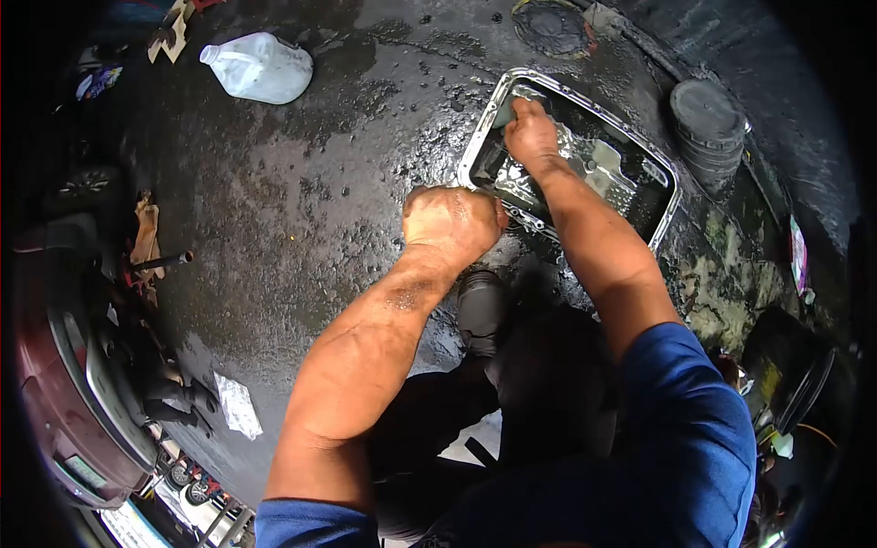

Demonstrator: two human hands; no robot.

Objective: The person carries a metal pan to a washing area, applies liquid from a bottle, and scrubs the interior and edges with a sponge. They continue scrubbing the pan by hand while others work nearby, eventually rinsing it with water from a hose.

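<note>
A metal pan (574, 91) with a bright rim and bolt holes lies on the dark wet ground, with shiny liquid inside. My left hand (449, 219) is closed at the pan's near left corner, its fingers wrapped round the rim. Inside the pan, my right hand (532, 132) reaches to the upper left end, fingers bent together against a greyish piece that is partly hidden, perhaps a cloth. Which material it is, I cannot tell.
A white plastic jug (260, 68) lies at the upper left. A black bucket (708, 123) stands right of the pan, and a round dark lid (553, 27) lies beyond it. My shoe (481, 310) is just below the pan. A maroon car (73, 402) is at far left.
</note>
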